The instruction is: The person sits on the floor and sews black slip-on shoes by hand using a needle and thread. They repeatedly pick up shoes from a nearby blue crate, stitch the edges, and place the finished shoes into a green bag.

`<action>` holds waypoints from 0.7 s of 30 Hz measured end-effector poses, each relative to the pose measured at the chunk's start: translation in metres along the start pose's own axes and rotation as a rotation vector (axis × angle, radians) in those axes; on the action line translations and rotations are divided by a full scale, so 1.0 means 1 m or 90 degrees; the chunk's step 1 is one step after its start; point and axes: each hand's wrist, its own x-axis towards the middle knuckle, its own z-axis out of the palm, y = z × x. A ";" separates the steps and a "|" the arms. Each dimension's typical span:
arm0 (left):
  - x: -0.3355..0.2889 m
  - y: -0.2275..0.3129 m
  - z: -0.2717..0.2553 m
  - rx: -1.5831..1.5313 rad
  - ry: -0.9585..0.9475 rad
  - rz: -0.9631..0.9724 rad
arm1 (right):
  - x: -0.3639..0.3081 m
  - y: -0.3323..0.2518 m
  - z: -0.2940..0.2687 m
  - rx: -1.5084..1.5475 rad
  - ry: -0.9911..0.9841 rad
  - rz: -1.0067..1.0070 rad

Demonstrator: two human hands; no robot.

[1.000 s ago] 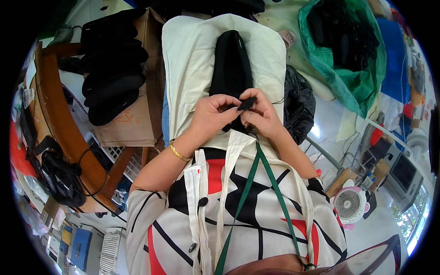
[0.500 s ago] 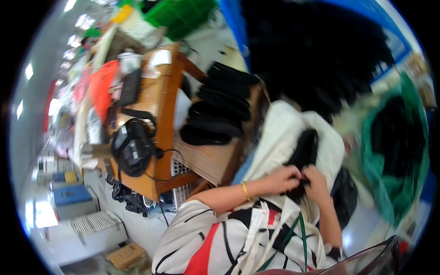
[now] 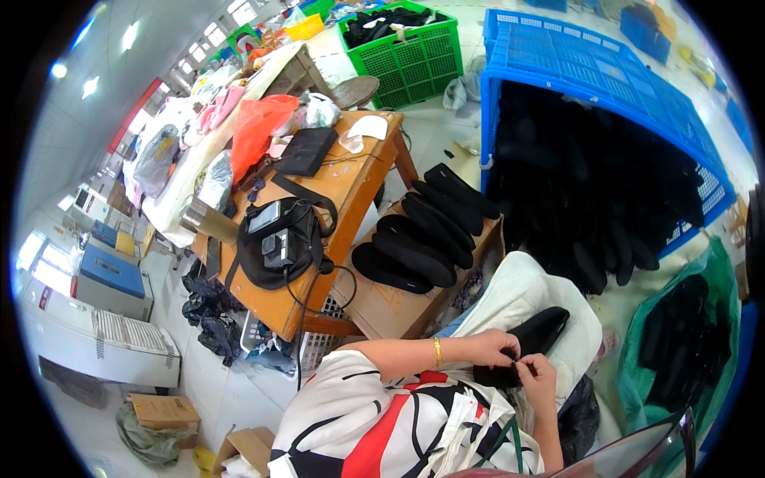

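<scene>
A black slipper-shaped fabric piece [image 3: 542, 329] lies across the pale cloth [image 3: 567, 288] over my lap, its far end pointing away to the right. My left hand [image 3: 494, 349] comes in from the left, thumb and fingers pinched together at the near part of the piece. Close beside it, my right hand [image 3: 537, 376] also pinches at this near edge, fingertips almost touching those of the left. Whatever small bit sits between the fingertips is too small to make out. Several similar black pieces [image 3: 410, 253] lie in a row on a cardboard box [image 3: 398, 312] to the left.
A tipped blue crate [image 3: 582, 60] full of black pieces stands ahead right. A green sack [image 3: 637, 350] with more is at the right. On the left, a wooden table [image 3: 351, 171] carries a black bag [image 3: 280, 243] with a cable. Behind stands a green crate [image 3: 406, 64].
The view has shifted and sharpened, showing more of the crates and table. Both hands stay pinched at the black piece, which now lies slanted more to the right.
</scene>
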 end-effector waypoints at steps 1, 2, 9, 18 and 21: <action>0.000 -0.002 0.000 -0.004 0.006 0.003 | 0.001 -0.004 0.001 -0.029 0.013 -0.015; -0.002 -0.002 0.001 -0.009 0.011 0.004 | -0.001 -0.010 0.003 -0.056 0.025 -0.029; -0.001 0.004 0.004 0.044 0.029 0.012 | 0.000 -0.031 0.011 -0.249 0.073 -0.280; 0.005 -0.016 0.010 0.244 0.081 0.222 | -0.005 -0.030 0.016 0.278 0.090 0.033; -0.003 0.000 0.007 0.243 0.061 0.207 | -0.013 -0.030 0.020 0.179 0.081 -0.032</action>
